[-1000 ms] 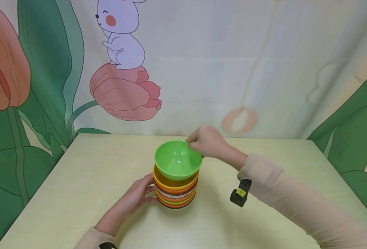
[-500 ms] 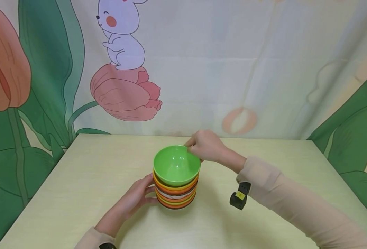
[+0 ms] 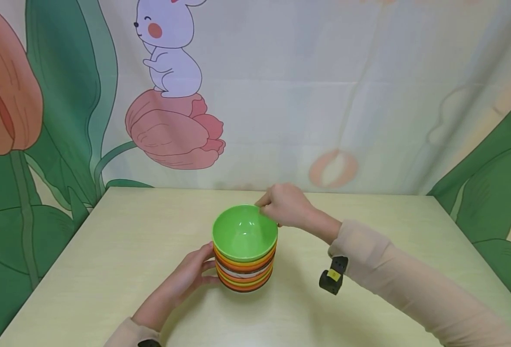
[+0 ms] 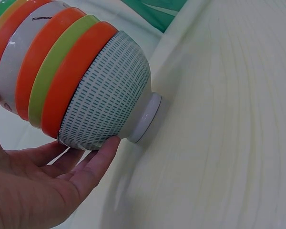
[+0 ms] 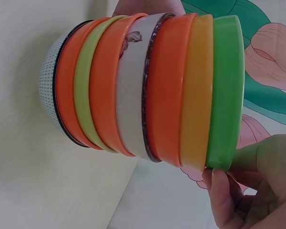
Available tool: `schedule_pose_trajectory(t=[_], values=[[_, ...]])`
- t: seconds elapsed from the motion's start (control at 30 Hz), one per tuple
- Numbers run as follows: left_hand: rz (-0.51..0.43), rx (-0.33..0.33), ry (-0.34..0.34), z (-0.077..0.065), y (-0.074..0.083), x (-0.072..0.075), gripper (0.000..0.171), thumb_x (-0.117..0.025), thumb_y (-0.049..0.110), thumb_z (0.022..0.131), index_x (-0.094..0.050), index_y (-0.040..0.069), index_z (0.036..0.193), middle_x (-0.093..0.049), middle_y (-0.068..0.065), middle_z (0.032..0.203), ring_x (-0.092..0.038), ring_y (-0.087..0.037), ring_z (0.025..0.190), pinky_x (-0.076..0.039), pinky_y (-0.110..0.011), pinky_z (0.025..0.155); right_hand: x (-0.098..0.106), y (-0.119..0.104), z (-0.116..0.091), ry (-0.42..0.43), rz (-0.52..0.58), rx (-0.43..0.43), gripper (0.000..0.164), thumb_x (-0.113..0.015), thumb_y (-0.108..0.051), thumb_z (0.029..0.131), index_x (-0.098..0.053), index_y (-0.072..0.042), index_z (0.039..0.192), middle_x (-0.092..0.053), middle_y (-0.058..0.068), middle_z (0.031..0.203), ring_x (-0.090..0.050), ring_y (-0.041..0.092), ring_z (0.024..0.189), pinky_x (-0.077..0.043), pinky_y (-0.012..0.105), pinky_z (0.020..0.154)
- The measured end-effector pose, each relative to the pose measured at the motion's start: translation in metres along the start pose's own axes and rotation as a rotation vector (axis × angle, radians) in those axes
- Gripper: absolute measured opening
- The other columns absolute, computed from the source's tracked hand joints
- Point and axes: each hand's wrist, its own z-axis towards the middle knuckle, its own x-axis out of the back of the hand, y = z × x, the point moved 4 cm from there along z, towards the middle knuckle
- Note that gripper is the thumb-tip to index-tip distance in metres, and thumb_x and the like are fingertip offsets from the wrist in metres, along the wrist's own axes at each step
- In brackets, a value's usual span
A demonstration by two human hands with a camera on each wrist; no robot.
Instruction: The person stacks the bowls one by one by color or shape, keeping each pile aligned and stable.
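Observation:
A bright green bowl [image 3: 243,236] sits nested on top of a stack of several bowls in the middle of the table. My right hand [image 3: 288,206] pinches its rim at the far right side, thumb and fingers on the wall in the right wrist view. Beneath it come a yellow bowl [image 5: 196,90], orange ones, a white bowl [image 5: 131,90] with a dark rim and a lime-green one. At the bottom stands a white bowl with teal dashes [image 4: 107,93], its foot on the table. My left hand [image 3: 190,275] rests extended fingers against the stack's left side.
The pale wooden table [image 3: 142,231] runs back to a printed curtain [image 3: 272,96] with a rabbit and tulips. A black wrist camera [image 3: 333,276] hangs from the right sleeve.
My right hand has lowered the green bowl, and it now sits down into the yellow bowl, whose inside is covered. The left hand and the lower bowls have stayed in place.

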Motion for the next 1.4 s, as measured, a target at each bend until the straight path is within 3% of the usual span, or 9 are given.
schedule_pose_trajectory(t=[0.43, 0.83, 0.97, 1.13, 1.33, 1.4], values=[[0.007, 0.001, -0.012, 0.0, 0.0, -0.001, 0.07, -0.036, 0.058, 0.092, -0.039, 0.006, 0.138, -0.039, -0.019, 0.139, -0.047, -0.032, 0.12, -0.05, -0.046, 0.087, -0.001, -0.001, -0.001, 0.027, -0.036, -0.002, 0.027, -0.053, -0.005, 0.081, -0.073, -0.01, 0.1, -0.071, 0.006, 0.095, -0.054, 0.005, 0.041, -0.044, 0.019, 0.042], [0.001, 0.008, 0.004, 0.001, 0.0, -0.003, 0.07, -0.038, 0.058, 0.091, -0.041, 0.005, 0.136, -0.039, -0.019, 0.139, -0.047, -0.032, 0.12, -0.05, -0.045, 0.087, -0.004, 0.003, -0.001, 0.08, -0.098, 0.022, 0.025, -0.056, -0.006, 0.08, -0.073, -0.011, 0.098, -0.071, 0.005, 0.095, -0.041, 0.005, 0.047, -0.028, 0.015, 0.04], [0.007, 0.004, -0.007, 0.001, 0.001, -0.003, 0.069, -0.036, 0.056, 0.093, -0.039, 0.004, 0.137, -0.038, -0.019, 0.139, -0.047, -0.032, 0.12, -0.05, -0.045, 0.087, -0.005, 0.004, -0.002, 0.078, -0.078, 0.018, 0.025, -0.056, -0.007, 0.082, -0.073, -0.01, 0.1, -0.071, 0.006, 0.094, -0.045, 0.004, 0.044, -0.033, 0.015, 0.039], [0.006, 0.0, -0.013, 0.001, 0.0, -0.002, 0.07, -0.037, 0.057, 0.092, -0.039, 0.004, 0.138, -0.038, -0.02, 0.14, -0.047, -0.033, 0.121, -0.05, -0.046, 0.088, -0.007, 0.006, -0.004, 0.069, -0.061, 0.009, 0.023, -0.055, -0.014, 0.088, -0.072, -0.012, 0.103, -0.07, 0.004, 0.093, -0.053, 0.004, 0.051, -0.042, 0.017, 0.047], [0.006, -0.003, -0.016, 0.0, -0.001, 0.001, 0.071, -0.036, 0.057, 0.093, -0.038, 0.002, 0.138, -0.036, -0.021, 0.14, -0.045, -0.034, 0.122, -0.05, -0.045, 0.088, -0.011, 0.011, -0.007, 0.099, 0.029, 0.018, 0.025, -0.051, -0.023, 0.093, -0.072, -0.012, 0.102, -0.071, 0.001, 0.093, -0.052, 0.007, 0.051, -0.044, 0.021, 0.05], [0.01, -0.007, -0.023, 0.0, -0.001, 0.001, 0.07, -0.035, 0.056, 0.093, -0.037, 0.003, 0.139, -0.036, -0.021, 0.141, -0.045, -0.034, 0.123, -0.05, -0.045, 0.088, -0.012, 0.013, -0.008, 0.12, 0.049, 0.019, 0.026, -0.051, -0.026, 0.094, -0.072, -0.014, 0.102, -0.07, -0.001, 0.097, -0.058, 0.008, 0.062, -0.046, 0.022, 0.055]])
